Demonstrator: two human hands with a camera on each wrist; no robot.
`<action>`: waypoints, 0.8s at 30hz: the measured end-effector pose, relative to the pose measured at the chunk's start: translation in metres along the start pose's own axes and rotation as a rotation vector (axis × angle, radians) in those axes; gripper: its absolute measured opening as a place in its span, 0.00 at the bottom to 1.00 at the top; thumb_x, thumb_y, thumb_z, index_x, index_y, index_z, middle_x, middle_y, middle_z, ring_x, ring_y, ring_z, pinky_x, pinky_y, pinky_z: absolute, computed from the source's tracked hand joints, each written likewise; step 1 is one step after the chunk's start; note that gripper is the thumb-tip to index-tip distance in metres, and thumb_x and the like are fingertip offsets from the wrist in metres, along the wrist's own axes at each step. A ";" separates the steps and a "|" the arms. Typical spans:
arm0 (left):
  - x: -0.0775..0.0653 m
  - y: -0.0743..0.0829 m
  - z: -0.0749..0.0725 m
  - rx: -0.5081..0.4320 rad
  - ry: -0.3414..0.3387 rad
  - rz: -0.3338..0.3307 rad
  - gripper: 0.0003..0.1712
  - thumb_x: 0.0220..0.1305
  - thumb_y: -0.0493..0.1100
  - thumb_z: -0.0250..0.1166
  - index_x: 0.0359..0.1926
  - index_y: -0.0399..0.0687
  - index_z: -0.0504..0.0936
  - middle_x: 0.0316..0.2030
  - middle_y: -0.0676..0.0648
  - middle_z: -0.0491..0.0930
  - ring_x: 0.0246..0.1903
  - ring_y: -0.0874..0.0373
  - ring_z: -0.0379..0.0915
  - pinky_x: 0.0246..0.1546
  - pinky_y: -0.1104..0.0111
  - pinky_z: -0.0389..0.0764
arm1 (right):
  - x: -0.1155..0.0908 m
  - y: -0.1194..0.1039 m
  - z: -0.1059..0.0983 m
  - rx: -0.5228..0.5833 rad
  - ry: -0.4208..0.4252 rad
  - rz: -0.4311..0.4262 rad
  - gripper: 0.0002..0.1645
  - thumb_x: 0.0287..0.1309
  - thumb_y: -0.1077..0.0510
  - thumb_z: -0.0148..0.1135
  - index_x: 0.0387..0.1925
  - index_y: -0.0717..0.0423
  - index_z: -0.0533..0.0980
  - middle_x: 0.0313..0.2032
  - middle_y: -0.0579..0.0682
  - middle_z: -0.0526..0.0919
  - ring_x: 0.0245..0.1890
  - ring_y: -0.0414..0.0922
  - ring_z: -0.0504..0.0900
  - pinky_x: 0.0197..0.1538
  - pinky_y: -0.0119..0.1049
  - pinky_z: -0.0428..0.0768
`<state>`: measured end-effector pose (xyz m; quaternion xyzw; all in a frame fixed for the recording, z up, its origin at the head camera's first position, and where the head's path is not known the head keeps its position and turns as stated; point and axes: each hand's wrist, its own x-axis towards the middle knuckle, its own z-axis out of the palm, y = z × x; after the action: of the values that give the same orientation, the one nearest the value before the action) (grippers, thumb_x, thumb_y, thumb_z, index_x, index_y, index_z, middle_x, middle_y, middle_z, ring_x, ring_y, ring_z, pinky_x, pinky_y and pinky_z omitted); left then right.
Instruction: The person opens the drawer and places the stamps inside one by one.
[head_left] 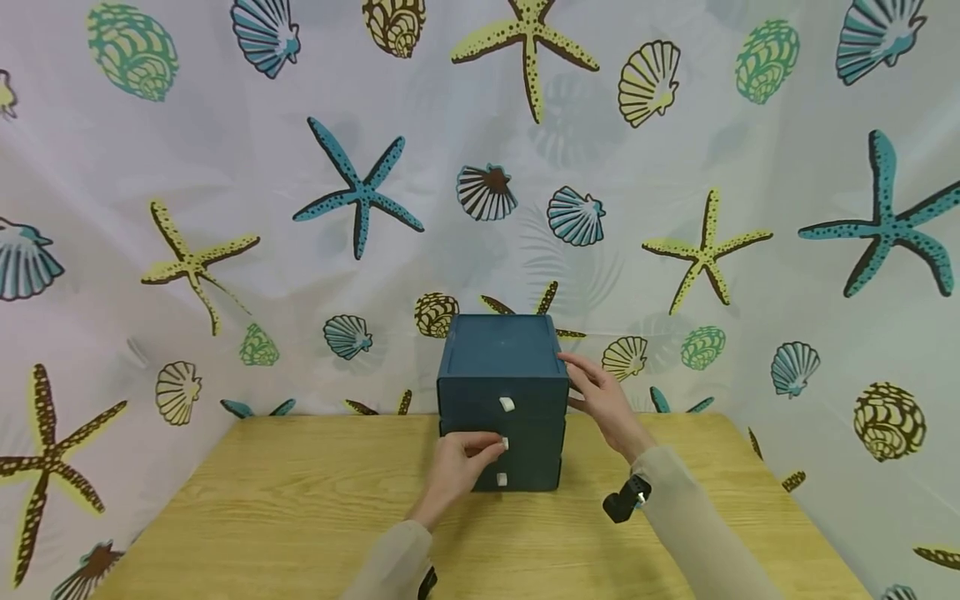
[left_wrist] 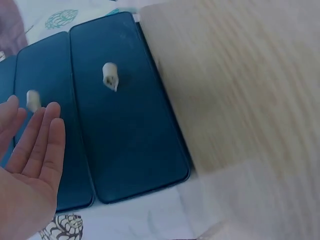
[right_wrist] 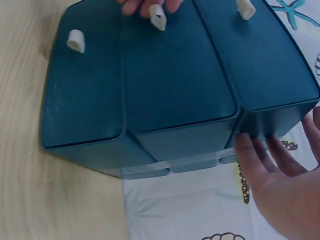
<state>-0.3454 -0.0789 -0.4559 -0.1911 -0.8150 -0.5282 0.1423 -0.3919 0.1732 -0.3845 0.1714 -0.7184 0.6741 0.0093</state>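
Note:
A dark blue three-drawer box (head_left: 502, 346) stands on the wooden table, its front facing me. Each drawer front carries a small white knob. At the middle drawer, my left hand (head_left: 461, 462) pinches the middle knob (head_left: 506, 443) between thumb and fingers; its fingertips also show at that knob (right_wrist: 158, 17) in the right wrist view. My right hand (head_left: 603, 400) rests against the box's right side near the top, fingers extended along the side wall (right_wrist: 272, 122). Above and below the left hand are the top knob (head_left: 507, 404) and bottom knob (head_left: 502, 479).
The light wooden table (head_left: 300, 500) spreads to both sides and in front of the box. Behind it hangs a white cloth (head_left: 465, 258) printed with starfish and shells. A black wrist device (head_left: 627, 500) sits on the right sleeve.

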 end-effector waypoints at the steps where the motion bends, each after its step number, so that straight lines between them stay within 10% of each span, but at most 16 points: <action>1: 0.000 0.000 -0.003 0.003 0.001 0.003 0.11 0.64 0.44 0.68 0.44 0.46 0.89 0.39 0.46 0.88 0.36 0.57 0.85 0.35 0.72 0.84 | -0.001 0.003 0.000 0.014 0.010 -0.006 0.25 0.75 0.48 0.47 0.70 0.45 0.67 0.70 0.53 0.65 0.70 0.54 0.66 0.65 0.50 0.74; 12: 0.009 0.010 -0.027 -0.006 0.078 -0.039 0.09 0.62 0.48 0.69 0.35 0.49 0.89 0.29 0.47 0.87 0.27 0.57 0.82 0.28 0.68 0.78 | -0.016 0.023 0.004 -0.059 0.165 -0.011 0.18 0.72 0.58 0.53 0.58 0.60 0.74 0.52 0.58 0.80 0.47 0.44 0.82 0.53 0.46 0.83; 24: 0.014 0.017 -0.050 -0.052 0.241 0.110 0.16 0.65 0.53 0.66 0.30 0.45 0.88 0.22 0.45 0.84 0.20 0.52 0.78 0.22 0.70 0.79 | -0.038 0.048 0.022 -0.311 0.274 0.071 0.10 0.67 0.59 0.56 0.37 0.62 0.79 0.26 0.52 0.80 0.27 0.50 0.82 0.32 0.39 0.84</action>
<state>-0.3482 -0.1165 -0.4159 -0.1743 -0.7665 -0.5595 0.2628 -0.3636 0.1628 -0.4421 0.0489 -0.8113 0.5722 0.1094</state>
